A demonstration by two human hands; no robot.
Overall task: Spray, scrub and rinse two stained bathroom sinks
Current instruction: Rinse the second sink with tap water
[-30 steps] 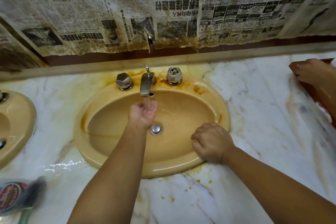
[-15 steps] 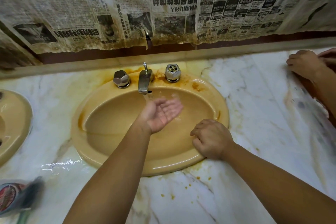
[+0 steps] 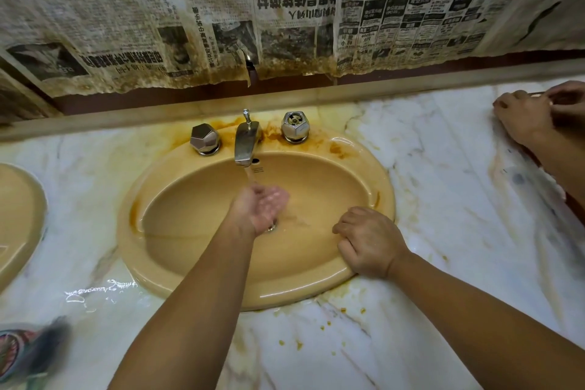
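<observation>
- The left hand [image 3: 259, 209] is held cupped, palm up and clutching nothing, beneath the stream [image 3: 252, 176] from the spout [image 3: 245, 144], presumably so that water is gathered for throwing over the basin;
- The right hand [image 3: 367, 241] is loosely clenched, nothing being visible in it, and is braced on the near right rim of the sink [image 3: 196, 215], probably for balance;
- Orange stains [image 3: 272, 133] are seen round the taps, so rinsing is judged unfinished; the second sink [image 3: 15, 215] is seen at the left edge, well apart.
</observation>
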